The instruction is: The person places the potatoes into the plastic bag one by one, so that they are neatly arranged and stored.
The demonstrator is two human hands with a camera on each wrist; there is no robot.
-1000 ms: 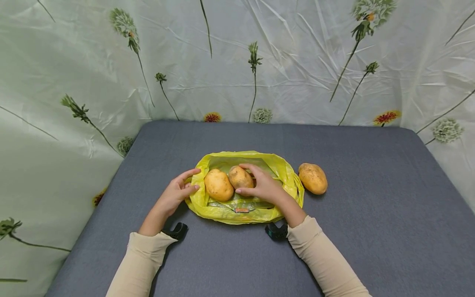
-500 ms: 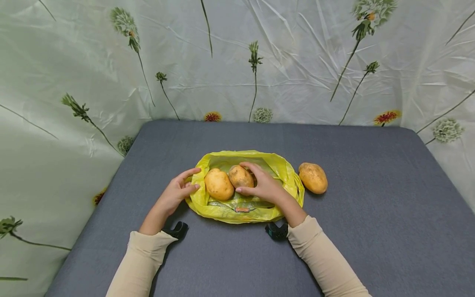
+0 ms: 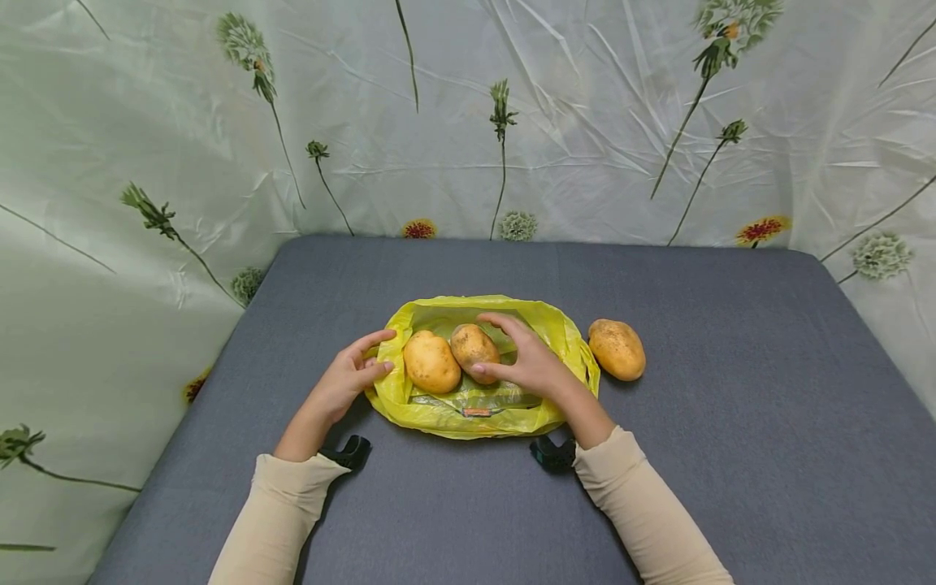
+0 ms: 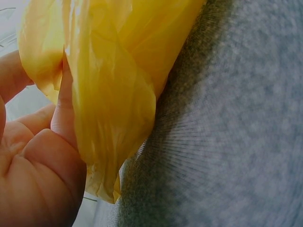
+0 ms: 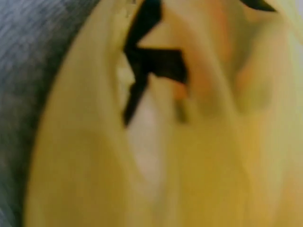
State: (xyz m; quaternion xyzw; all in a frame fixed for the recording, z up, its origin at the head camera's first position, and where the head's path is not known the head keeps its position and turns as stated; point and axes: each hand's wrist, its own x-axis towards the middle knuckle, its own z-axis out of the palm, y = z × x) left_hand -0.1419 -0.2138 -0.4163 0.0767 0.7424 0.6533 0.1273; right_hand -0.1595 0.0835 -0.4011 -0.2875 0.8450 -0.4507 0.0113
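Observation:
A yellow plastic bag (image 3: 504,424) lies with its mouth spread wide on the grey surface. Inside it, a larger potato (image 3: 431,364) on the left touches a smaller, darker potato (image 3: 471,348). My left hand (image 3: 345,380) holds the bag's left edge between thumb and fingers; the left wrist view shows the plastic (image 4: 113,80) hanging between them. Over the bag, my right hand (image 3: 539,364) has thumb and index finger spread around the smaller potato's right side, the index finger off it. Whether the thumb touches it I cannot tell. Blurred yellow plastic (image 5: 80,156) fills the right wrist view, hiding that hand.
Outside the bag, close to its right edge, lies another potato (image 3: 617,349). The grey padded surface (image 3: 731,455) meets a flower-printed curtain (image 3: 585,122) at the back and left. Dark wrist devices (image 3: 353,453) sit below both hands.
My right hand has loosened from the smaller potato and shifted slightly right, its index finger lifting away. The potatoes, bag and left hand have stayed put.

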